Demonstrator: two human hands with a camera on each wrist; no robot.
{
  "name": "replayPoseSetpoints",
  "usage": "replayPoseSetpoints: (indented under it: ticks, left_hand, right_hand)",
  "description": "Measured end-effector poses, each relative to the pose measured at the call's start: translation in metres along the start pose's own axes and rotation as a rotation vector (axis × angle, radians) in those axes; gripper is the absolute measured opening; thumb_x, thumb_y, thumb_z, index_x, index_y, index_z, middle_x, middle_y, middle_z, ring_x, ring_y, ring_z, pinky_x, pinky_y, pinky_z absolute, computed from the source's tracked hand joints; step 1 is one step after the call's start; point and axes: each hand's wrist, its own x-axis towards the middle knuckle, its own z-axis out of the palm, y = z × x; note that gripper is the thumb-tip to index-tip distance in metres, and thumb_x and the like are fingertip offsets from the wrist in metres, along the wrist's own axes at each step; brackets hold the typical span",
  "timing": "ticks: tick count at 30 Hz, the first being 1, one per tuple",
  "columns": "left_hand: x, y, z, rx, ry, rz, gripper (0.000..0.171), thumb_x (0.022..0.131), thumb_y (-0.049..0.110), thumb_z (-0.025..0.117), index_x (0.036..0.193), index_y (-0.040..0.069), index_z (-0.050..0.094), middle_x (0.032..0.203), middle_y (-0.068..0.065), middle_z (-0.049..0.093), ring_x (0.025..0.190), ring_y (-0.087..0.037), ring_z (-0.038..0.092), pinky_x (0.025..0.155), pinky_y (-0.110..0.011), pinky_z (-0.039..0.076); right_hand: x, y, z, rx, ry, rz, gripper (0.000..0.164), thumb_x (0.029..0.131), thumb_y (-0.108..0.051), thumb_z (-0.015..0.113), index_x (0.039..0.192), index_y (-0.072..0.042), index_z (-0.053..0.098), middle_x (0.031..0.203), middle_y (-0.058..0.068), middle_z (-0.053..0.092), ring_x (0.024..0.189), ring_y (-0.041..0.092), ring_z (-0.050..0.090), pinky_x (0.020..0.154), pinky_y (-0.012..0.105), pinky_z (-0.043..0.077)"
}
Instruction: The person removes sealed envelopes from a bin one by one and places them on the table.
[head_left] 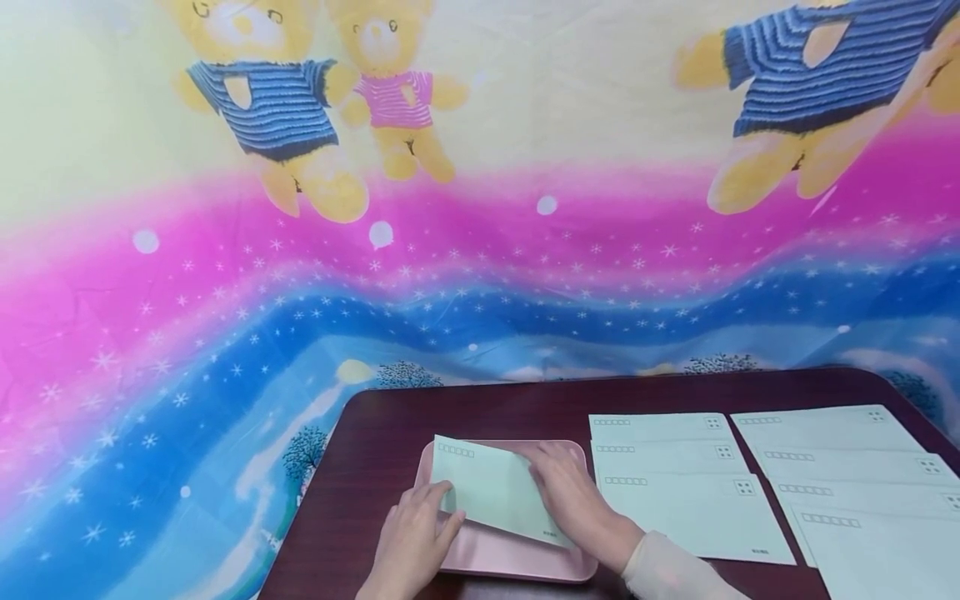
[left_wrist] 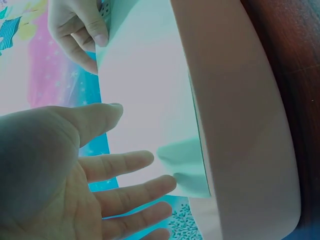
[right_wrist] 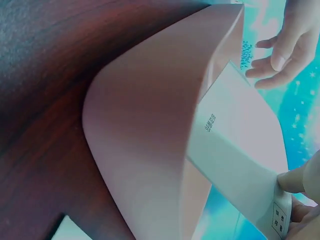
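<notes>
A pale green envelope [head_left: 498, 492] leans at a slant in a pink tray [head_left: 517, 567], its lower edge inside the rim. My right hand [head_left: 573, 500] pinches its right end, thumb on the front face and fingers behind, as the right wrist view shows beside the stamp box [right_wrist: 278, 218]. Close to the envelope's left end is my left hand [head_left: 416, 533]. In the left wrist view that hand [left_wrist: 125, 185] has its fingers spread and extended, with fingertips overlapping the envelope [left_wrist: 145, 95] and nothing gripped.
Right of the tray, several matching envelopes lie overlapped in two columns, a nearer column [head_left: 682, 517] and a farther one [head_left: 885, 558]. The dark wooden table [head_left: 337, 500] has a rounded far left corner. Behind it hangs a printed cloth [head_left: 480, 250] with bears and snowflakes.
</notes>
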Motion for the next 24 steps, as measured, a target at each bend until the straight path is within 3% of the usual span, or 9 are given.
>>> replayPoseSetpoints:
  ticks: [11, 16, 24]
  left_hand:
    - [-0.001, 0.001, -0.005, 0.0, 0.049, -0.011, 0.04, 0.091, 0.034, 0.073, 0.123, 0.011, 0.068, 0.123, -0.005, 0.072, 0.113, -0.029, 0.065, 0.083, -0.048, 0.054]
    - [0.0, 0.0, -0.006, 0.001, 0.055, -0.015, 0.04, 0.091, 0.035, 0.072, 0.123, 0.011, 0.068, 0.122, -0.005, 0.072, 0.113, -0.028, 0.065, 0.083, -0.048, 0.053]
    - [0.002, 0.002, -0.009, -0.009, 0.036, -0.025, 0.041, 0.091, 0.034, 0.073, 0.124, 0.011, 0.068, 0.122, -0.005, 0.072, 0.114, -0.029, 0.065, 0.084, -0.05, 0.053]
  right_hand:
    - [0.005, -0.005, -0.013, -0.042, -0.006, 0.016, 0.039, 0.087, 0.003, 0.07, 0.121, -0.017, 0.072, 0.091, -0.005, 0.07, 0.084, 0.013, 0.059, 0.082, 0.037, 0.05]
    - [0.006, -0.006, -0.017, -0.05, 0.004, 0.007, 0.036, 0.088, 0.003, 0.07, 0.12, -0.015, 0.071, 0.09, -0.003, 0.069, 0.081, 0.012, 0.055, 0.079, 0.032, 0.047]
    - [0.007, -0.007, -0.024, -0.037, 0.032, 0.023, 0.036, 0.088, 0.003, 0.071, 0.12, -0.015, 0.072, 0.09, -0.005, 0.07, 0.081, 0.012, 0.057, 0.08, 0.033, 0.049]
